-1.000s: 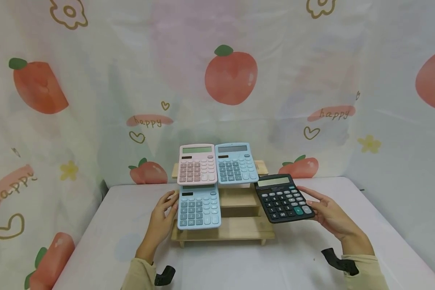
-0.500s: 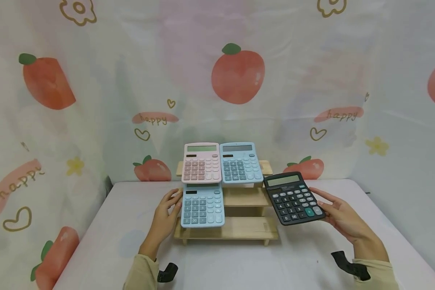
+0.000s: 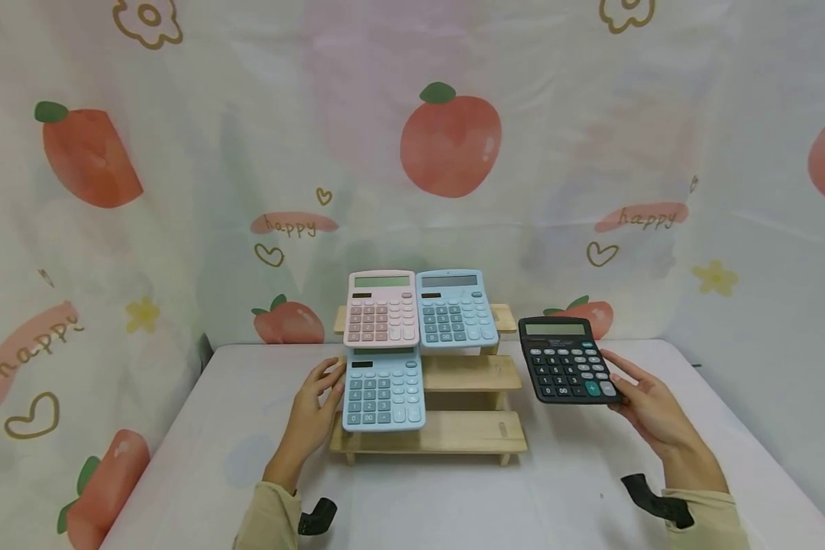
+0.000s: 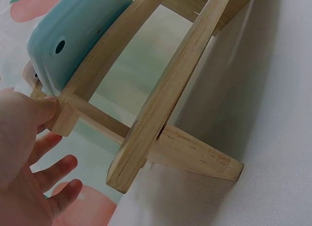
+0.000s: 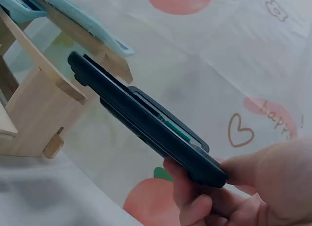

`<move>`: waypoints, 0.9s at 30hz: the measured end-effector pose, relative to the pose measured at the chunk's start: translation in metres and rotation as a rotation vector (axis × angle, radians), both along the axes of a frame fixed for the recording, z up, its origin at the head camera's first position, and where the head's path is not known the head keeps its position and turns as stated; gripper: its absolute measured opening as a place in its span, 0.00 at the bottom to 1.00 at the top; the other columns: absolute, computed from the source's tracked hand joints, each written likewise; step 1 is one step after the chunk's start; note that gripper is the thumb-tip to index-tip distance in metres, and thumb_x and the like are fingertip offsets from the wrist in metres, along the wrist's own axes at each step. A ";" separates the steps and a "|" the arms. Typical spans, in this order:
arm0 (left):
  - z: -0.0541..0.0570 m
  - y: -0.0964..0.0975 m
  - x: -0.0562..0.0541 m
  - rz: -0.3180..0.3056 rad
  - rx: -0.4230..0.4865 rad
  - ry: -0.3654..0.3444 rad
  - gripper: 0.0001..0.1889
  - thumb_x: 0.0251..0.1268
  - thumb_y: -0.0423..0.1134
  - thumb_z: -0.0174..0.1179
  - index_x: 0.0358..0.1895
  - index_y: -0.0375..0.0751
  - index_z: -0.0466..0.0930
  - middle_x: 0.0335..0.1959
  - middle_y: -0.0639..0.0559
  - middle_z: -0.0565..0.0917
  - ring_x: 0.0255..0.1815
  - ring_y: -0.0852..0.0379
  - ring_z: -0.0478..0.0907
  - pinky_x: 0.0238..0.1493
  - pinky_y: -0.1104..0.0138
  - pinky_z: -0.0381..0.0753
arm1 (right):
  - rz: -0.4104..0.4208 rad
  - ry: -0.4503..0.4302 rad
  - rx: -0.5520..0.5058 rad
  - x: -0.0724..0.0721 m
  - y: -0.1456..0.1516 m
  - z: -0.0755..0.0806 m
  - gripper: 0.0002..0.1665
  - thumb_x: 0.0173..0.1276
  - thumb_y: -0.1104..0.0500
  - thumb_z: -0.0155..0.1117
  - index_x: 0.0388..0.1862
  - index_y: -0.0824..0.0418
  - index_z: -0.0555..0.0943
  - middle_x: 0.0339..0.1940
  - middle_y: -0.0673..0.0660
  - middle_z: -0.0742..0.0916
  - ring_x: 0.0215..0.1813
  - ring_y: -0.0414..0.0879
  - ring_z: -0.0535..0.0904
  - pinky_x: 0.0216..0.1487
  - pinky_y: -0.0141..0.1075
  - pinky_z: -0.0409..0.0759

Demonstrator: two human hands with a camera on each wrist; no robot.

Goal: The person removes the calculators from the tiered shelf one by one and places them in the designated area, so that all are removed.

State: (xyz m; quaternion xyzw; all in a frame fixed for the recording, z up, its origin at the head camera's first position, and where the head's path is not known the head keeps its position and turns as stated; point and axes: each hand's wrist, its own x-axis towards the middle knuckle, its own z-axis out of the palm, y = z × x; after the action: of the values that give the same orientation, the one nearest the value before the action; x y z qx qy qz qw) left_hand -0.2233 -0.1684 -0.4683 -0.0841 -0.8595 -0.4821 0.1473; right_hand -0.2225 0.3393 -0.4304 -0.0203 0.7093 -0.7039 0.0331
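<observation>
At the left end of the middle tier of a wooden tiered rack (image 3: 464,434), my left hand (image 3: 305,420) pinches the shelf end between thumb and forefinger; its other fingers spread apart in the left wrist view. Beside it leans a light-blue calculator (image 3: 383,389). A pink calculator (image 3: 381,309) and another blue calculator (image 3: 457,309) stand side by side on the top tier. Off the rack's right side, my right hand (image 3: 653,409) holds up a black calculator (image 3: 569,363) by its lower right corner. Edge-on in the right wrist view, that black calculator (image 5: 146,121) sits between thumb and fingers.
The rack stands on a white-covered table (image 3: 412,500). A patterned cloth (image 3: 282,137) hangs behind and at both sides. Bare wood of the middle tier (image 3: 467,374) shows right of the lower blue calculator. Black straps (image 3: 653,500) hang at the wrists.
The black calculator has moved right, away from the rack's side, then been raised slightly and turned more upright by my right hand. My left hand keeps its place on the rack.
</observation>
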 end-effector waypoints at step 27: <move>0.000 0.000 -0.001 0.006 -0.017 0.017 0.21 0.78 0.36 0.54 0.68 0.32 0.75 0.75 0.39 0.70 0.72 0.35 0.70 0.68 0.38 0.70 | -0.072 -0.212 0.102 -0.018 -0.010 -0.049 0.34 0.84 0.59 0.40 0.83 0.64 0.47 0.36 0.30 0.82 0.33 0.31 0.75 0.35 0.28 0.74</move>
State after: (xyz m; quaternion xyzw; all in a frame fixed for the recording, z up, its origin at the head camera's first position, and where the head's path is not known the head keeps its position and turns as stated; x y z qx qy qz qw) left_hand -0.2240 -0.1689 -0.4685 -0.0866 -0.8627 -0.4735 0.1552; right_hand -0.2410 0.3296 -0.4796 0.0814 0.7370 -0.6658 0.0835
